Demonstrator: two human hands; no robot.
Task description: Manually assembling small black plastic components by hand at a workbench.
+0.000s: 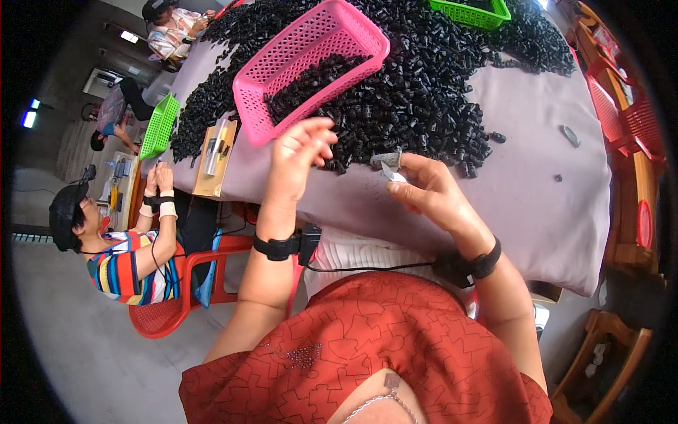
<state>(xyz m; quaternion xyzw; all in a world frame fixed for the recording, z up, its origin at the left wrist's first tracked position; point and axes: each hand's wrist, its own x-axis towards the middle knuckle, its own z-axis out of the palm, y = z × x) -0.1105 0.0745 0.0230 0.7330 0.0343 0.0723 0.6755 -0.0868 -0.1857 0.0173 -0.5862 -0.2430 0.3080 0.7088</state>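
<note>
My left hand (302, 152) is raised by the near corner of the pink basket (258, 116). Its fingers are loosely bent and apart, with nothing visible in them. My right hand (431, 185) is closed, pinching a small pale blade (394, 174) between thumb and fingers. A grey, scuffed piece (385, 160) sits at the index fingertip; whether it is worn or held I cannot tell. Beyond both hands spreads a large heap of small black plastic parts (417, 92), and more of them lie in the pink basket.
A grey cloth (526, 205) covers the table. A grey scrap (569, 136) lies at the right. Green baskets (159, 127) stand at the left and far edges. A tan board (209, 180) holds a clear tube. At the left, a person in stripes (134, 261) sits on a red chair (187, 283).
</note>
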